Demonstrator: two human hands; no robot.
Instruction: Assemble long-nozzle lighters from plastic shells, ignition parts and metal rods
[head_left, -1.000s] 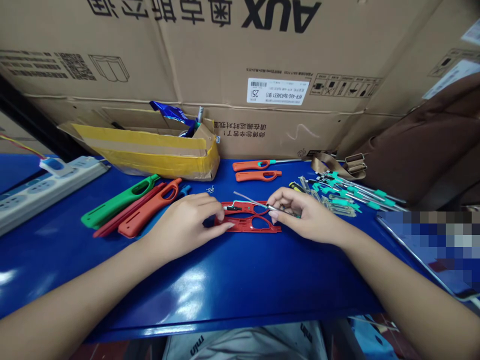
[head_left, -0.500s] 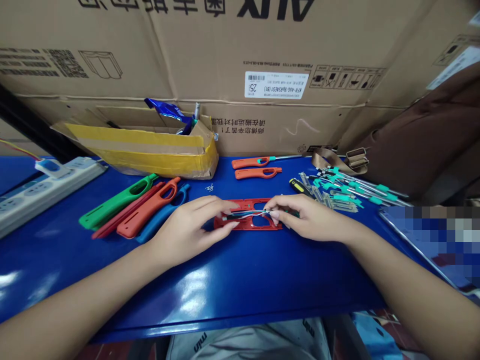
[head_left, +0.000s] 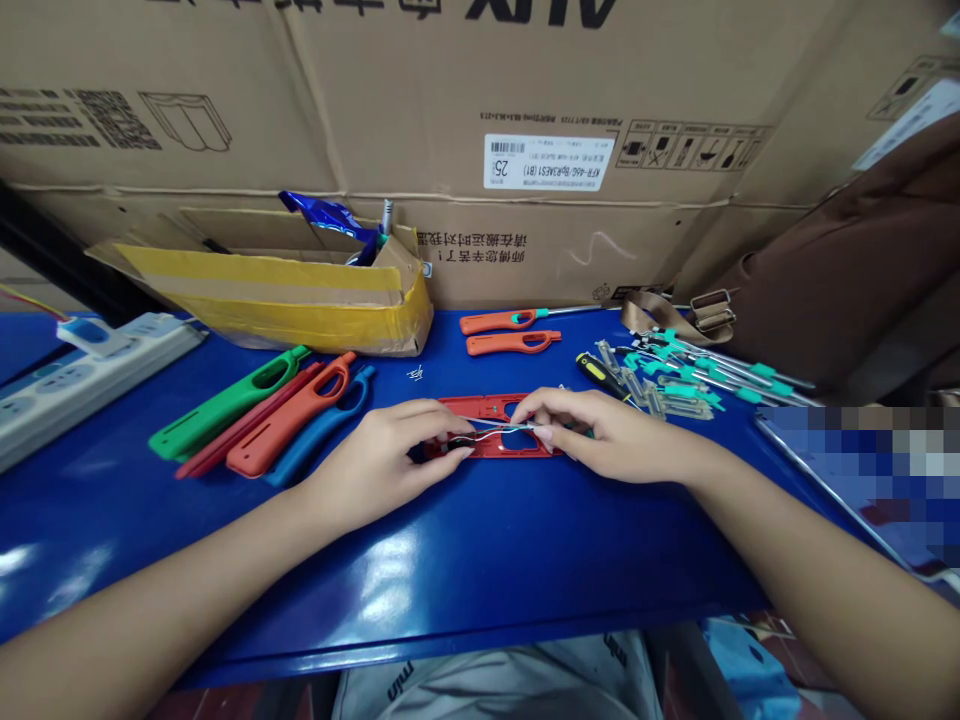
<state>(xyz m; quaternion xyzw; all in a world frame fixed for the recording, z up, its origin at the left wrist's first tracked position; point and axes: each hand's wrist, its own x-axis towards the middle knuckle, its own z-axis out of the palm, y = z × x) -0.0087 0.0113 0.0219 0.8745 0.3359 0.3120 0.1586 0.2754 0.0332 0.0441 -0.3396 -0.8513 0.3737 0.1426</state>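
Pinching thin wires (head_left: 501, 432), the right hand (head_left: 604, 437) sits at three o'clock from the red casing halves (head_left: 478, 405) on the blue table (head_left: 480, 560). At nine o'clock, the left hand (head_left: 394, 448) curls around a black piece (head_left: 459, 440), though I cannot tell whether it grips.

Over a red lighter casing (head_left: 474, 406) in halves, the left hand (head_left: 397, 442) holds a small black part (head_left: 459, 442) while the right hand (head_left: 600, 428) pinches thin wires (head_left: 491, 434). Green (head_left: 196, 424) and orange lighter casings (head_left: 259, 440) lie left, turquoise-fitted metal rods (head_left: 716, 376) right, beyond a screwdriver (head_left: 596, 372).
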